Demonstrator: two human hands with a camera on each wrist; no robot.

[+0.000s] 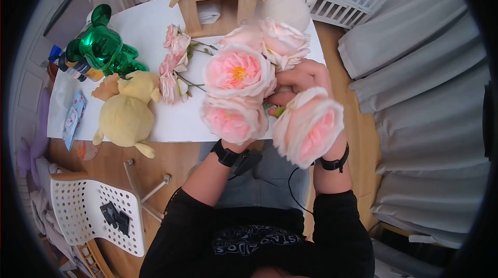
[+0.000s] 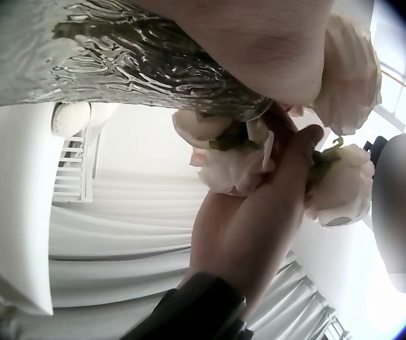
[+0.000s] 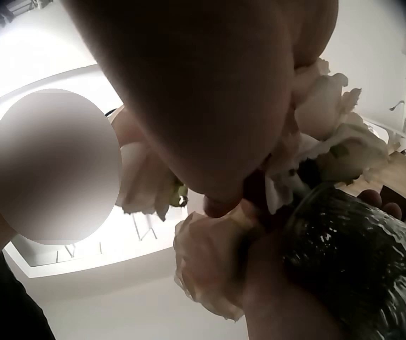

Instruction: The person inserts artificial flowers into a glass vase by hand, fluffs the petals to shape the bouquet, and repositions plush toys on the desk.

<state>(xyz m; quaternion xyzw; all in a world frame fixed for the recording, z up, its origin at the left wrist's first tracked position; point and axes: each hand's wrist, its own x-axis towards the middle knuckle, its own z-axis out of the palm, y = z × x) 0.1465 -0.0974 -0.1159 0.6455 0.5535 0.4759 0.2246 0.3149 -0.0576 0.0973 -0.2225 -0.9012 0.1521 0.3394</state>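
Fingers of my left hand (image 3: pixel 384 203) curl round a textured glass vase (image 3: pixel 359 262); in the head view large pink roses (image 1: pixel 239 73) hide most of that hand and the vase. Dark stems show through the glass (image 2: pixel 153 64). My right hand (image 1: pixel 306 78) is bent over the vase mouth, its fingers pinching the short green stem end of one pink rose (image 1: pixel 310 127), which tilts outward towards the body. In the left wrist view the right hand (image 2: pixel 252 219) reaches up among the blooms, with that rose (image 2: pixel 343 185) beside its fingertips.
Smaller pink roses (image 1: pixel 174 65) lie on the white table (image 1: pixel 176 122), left of the bouquet. A wooden house (image 1: pixel 218 3) and a white plush toy (image 1: pixel 288 5) stand behind. To the left are a shiny green figure (image 1: pixel 104 44), a yellow plush toy (image 1: pixel 127 117) and a packet (image 1: pixel 75 120).
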